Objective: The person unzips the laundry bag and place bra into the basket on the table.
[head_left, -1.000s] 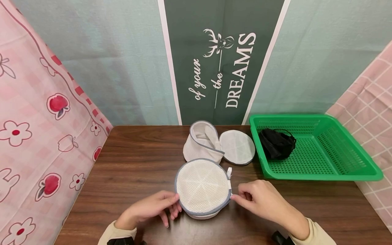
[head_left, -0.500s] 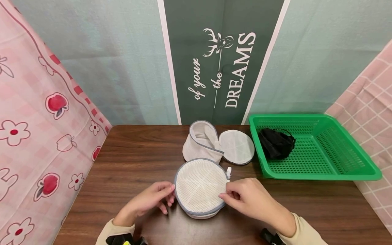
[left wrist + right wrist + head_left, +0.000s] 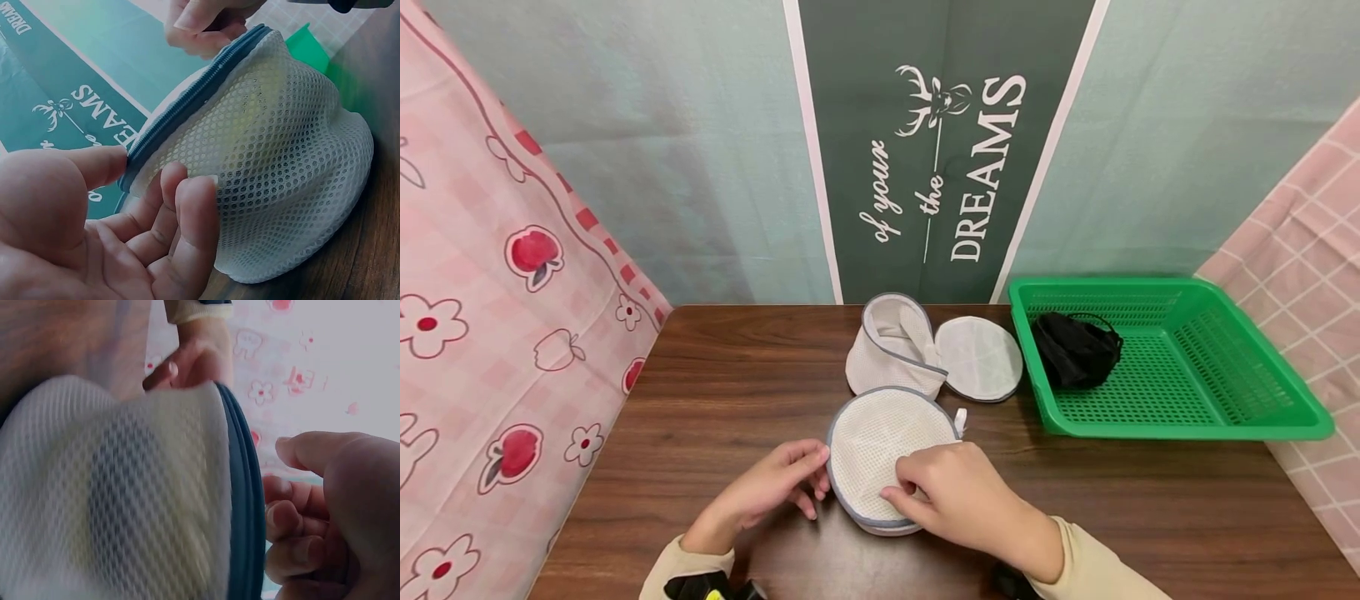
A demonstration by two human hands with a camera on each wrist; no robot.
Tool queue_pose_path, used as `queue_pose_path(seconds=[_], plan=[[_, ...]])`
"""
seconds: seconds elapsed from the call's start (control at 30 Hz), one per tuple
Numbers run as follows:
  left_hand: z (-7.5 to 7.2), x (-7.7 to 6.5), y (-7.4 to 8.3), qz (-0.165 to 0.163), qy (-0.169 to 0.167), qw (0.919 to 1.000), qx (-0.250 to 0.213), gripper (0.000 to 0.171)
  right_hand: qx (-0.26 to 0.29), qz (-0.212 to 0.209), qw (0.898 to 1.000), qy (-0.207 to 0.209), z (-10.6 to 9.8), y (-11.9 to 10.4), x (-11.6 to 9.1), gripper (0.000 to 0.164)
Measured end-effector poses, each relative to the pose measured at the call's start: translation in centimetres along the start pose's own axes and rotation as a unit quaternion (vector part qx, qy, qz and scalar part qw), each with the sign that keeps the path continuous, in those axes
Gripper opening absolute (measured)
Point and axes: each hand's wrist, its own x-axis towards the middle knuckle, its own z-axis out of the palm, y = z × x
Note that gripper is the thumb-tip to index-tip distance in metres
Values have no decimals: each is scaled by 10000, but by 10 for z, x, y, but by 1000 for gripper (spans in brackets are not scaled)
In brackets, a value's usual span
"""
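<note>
A round white mesh laundry bag (image 3: 868, 454) with a blue-grey zipped rim stands on the table before me. Through its mesh in the right wrist view, yellowish and dark patches show. My left hand (image 3: 782, 482) pinches the left side of the rim; in the left wrist view its thumb (image 3: 106, 165) lies on the zipper (image 3: 200, 100) and its fingers bend against the mesh. Over the right part of the lid hovers my right hand (image 3: 958, 496), its fingers loosely curled. A gap shows between its thumb (image 3: 300, 450) and forefinger, with nothing seen between them.
Behind the bag stands a second mesh bag (image 3: 880, 362), its top gaping, beside a flat round mesh piece (image 3: 979, 358). A green basket (image 3: 1187, 429) at the right holds a black cloth item (image 3: 1071, 350). Curtains enclose the wooden table (image 3: 737, 375).
My right hand has moved left from the bag's right rim to over its lid. The left hand has shifted slightly up along the left rim. The bag stays in about the same place.
</note>
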Motion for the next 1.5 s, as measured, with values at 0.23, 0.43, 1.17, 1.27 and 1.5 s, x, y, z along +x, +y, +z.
queue_pose_path(seconds=[0.23, 0.43, 1.17, 1.27, 1.5], plan=[[1, 0, 0, -5, 71, 10000, 23, 35, -318, -434, 9985, 67, 15, -14, 9, 41], [3, 2, -1, 3, 106, 9999, -10, 35, -780, -560, 9953, 91, 26, -21, 9, 42], [5, 3, -5, 53, 20, 9999, -106, 24, -1731, -967, 9779, -656, 35, -35, 8, 30], [5, 4, -5, 8, -4, 9999, -146, 23, -1859, -1070, 9738, -757, 33, -36, 8, 29], [5, 4, -5, -27, -52, 9998, -206, 24, -1928, -1119, 9722, -715, 33, -37, 6, 25]])
